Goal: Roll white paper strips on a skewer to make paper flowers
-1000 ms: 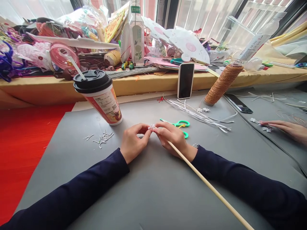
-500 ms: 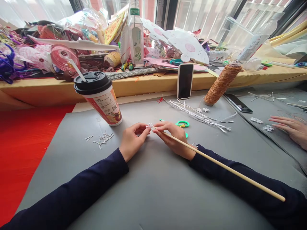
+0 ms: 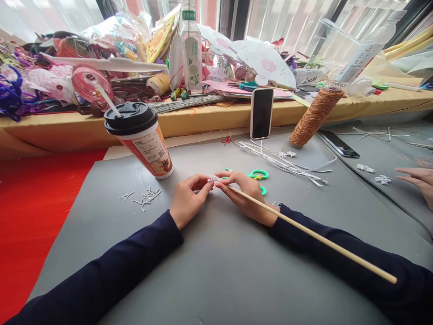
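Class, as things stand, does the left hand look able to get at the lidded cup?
Probably yes: the lidded cup stands near the left hand, with nothing showing between them. That hand is pinching a small white piece, though, so it may need to let go first.

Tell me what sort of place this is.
Probably a craft room: green-handled scissors and white cords lie on the table, with a spool of brown string nearby.

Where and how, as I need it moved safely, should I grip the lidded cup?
I'd hold the lidded cup by its printed body, just below the wider black lid, coming from the left, as the left hand is near its lower right. The body tapers downward, so a high grip should resist slipping.
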### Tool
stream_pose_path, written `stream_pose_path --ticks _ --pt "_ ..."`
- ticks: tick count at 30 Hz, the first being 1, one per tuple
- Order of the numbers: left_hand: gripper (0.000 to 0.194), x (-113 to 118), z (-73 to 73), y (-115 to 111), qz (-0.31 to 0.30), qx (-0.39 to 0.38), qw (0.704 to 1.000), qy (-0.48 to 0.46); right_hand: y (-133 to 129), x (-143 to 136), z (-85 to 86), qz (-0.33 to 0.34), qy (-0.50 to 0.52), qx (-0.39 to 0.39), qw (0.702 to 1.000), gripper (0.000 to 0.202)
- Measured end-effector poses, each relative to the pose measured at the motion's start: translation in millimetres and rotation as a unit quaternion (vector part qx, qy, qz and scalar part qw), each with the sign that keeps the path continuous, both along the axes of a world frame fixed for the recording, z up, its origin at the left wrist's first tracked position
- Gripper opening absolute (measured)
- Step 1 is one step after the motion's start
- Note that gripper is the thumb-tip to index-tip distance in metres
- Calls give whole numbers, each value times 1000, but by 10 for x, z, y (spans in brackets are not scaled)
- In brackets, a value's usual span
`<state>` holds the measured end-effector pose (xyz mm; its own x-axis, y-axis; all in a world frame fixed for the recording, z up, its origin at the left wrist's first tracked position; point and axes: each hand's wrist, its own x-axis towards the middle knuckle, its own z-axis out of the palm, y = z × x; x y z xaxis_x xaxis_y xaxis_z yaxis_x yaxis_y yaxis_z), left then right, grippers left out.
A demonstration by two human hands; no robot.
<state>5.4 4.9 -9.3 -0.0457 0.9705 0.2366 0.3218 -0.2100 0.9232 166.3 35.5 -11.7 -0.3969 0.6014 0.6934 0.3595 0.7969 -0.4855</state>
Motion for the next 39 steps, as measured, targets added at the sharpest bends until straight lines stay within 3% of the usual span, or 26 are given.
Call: stream_pose_path --ticks 12,28,33,39 --pt "23 34 -19 26 17 -16 999 -44 -28 -34 14 6 -7 -34 999 7" --pt "25 35 -7 35 -17 -51 997 -61 72 -8 -29 18 -31 54 998 12" --pt "27 16 26 47 -45 -73 991 -102 83 15 -39 40 1 -3 999 10" --pt "28 -2 45 77 -50 -98 984 -138 56 27 -8 -2 43 -66 997 7"
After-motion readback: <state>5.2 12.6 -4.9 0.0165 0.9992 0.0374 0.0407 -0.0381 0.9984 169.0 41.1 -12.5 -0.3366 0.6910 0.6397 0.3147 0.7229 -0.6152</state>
